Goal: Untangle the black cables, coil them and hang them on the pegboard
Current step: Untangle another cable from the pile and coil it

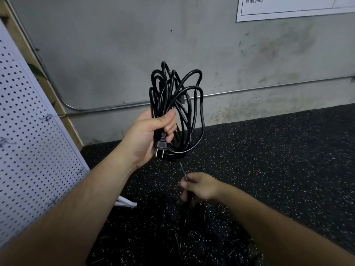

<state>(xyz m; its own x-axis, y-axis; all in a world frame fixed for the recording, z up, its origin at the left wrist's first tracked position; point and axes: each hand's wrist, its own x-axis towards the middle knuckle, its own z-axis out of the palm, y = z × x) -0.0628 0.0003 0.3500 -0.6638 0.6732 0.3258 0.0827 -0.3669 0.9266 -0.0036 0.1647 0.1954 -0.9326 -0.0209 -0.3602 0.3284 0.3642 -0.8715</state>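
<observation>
Black cables [172,217] are found in two places: a loose tangle on the floor at bottom centre, and one cable gathered into a coil held up at mid-frame. At far left stands the white pegboard [28,131], slanted in this view and just beside the left forearm; judged the hanging place, within easy reach. The left hand [148,135] is closed round the lower part of the coil [176,104], thumb pressed across the front of the strands and fingers wrapped behind. The plug [161,147] lies against the palm, prongs down, seemingly trapped there so that end cannot slip and the loops hold their order. The loops rise upright above the fist, uneven, several crossing. From the foot of the coil a single strand [182,169] drops to the right hand [199,186], which is low and to the right, above the floor tangle. Its fingers are curled with the strand apparently pinched between thumb and forefinger; blur hides the exact grip, and where the strand runs below the hand cannot be told. Judgement: the right hand keeps the tail taut so the next loop can be laid. Coiling is unfinished, hanging not yet done. Risk: the tail snagging in the tangle. Further right, the speckled floor mat [278,150] makes dark strands hard to pick out.
</observation>
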